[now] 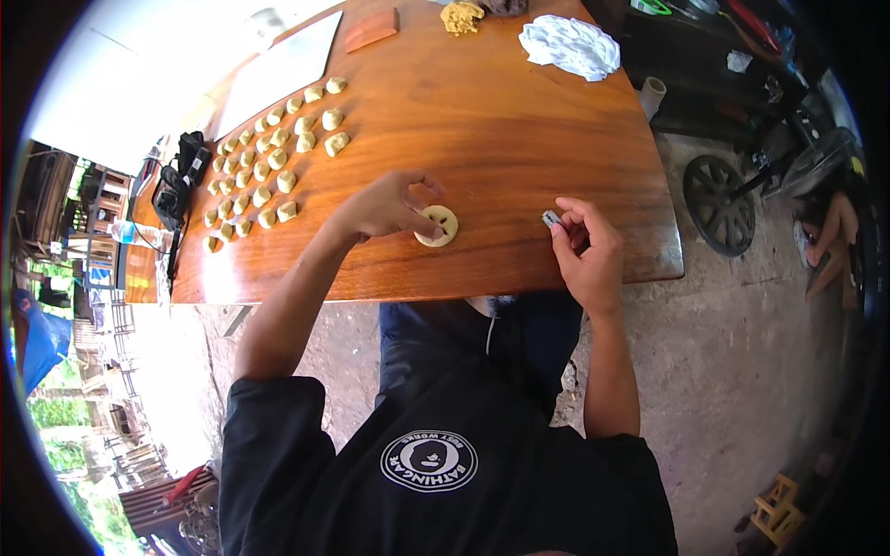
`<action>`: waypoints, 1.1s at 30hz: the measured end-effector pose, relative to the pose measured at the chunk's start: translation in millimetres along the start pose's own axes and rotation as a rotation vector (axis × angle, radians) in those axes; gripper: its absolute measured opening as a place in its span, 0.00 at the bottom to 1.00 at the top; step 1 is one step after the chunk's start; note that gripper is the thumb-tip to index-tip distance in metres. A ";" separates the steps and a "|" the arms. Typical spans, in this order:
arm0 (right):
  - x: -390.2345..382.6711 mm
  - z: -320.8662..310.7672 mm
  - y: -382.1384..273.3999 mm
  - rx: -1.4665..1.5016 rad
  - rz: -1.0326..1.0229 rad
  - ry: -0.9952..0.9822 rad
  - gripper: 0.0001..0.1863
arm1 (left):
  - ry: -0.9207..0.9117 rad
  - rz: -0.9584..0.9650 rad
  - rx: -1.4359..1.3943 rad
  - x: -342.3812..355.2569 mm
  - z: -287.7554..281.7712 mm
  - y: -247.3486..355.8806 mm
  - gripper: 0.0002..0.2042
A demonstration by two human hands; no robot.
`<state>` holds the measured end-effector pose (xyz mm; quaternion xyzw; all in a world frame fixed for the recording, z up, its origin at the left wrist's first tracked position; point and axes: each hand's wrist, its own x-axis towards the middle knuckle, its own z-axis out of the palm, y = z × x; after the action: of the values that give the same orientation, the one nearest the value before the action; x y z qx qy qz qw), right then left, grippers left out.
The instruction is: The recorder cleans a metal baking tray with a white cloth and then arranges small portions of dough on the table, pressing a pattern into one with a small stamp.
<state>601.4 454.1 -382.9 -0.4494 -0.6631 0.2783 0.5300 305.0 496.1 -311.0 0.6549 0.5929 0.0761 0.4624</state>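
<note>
A round, pale dough disc with dark slits in its top lies on the wooden table near its front edge. My left hand is over the disc's left side, thumb overlapping it and fingers curved apart; I cannot tell whether the thumb presses on it. To the right, my right hand is raised by the table edge, pinching a small, thin metal razor blade between thumb and fingers. Several dough balls stand in rows on the table's left part.
A white board and a reddish-brown block lie at the far left. Yellow crumbly dough and a crumpled white cloth sit at the back. A black bag rests at the left edge. A black wheel stands right of the table.
</note>
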 end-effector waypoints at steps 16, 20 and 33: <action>-37.4 83.2 -56.9 -0.182 -0.101 0.003 0.12 | 0.135 -0.017 -0.459 -0.8 -198.8 -73.7 0.32; -32.0 104.7 -47.9 -0.406 -0.278 0.135 0.12 | 0.248 -0.076 -0.348 40.9 -300.2 -116.9 0.31; -25.1 116.7 -56.4 -0.661 -0.105 0.206 0.13 | 0.193 -0.289 -0.059 166.9 -416.1 -173.4 0.35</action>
<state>474.1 419.3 -379.6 -0.5875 -0.6826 -0.0258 0.4338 -39.5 829.3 -273.2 0.5387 0.7200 0.0889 0.4284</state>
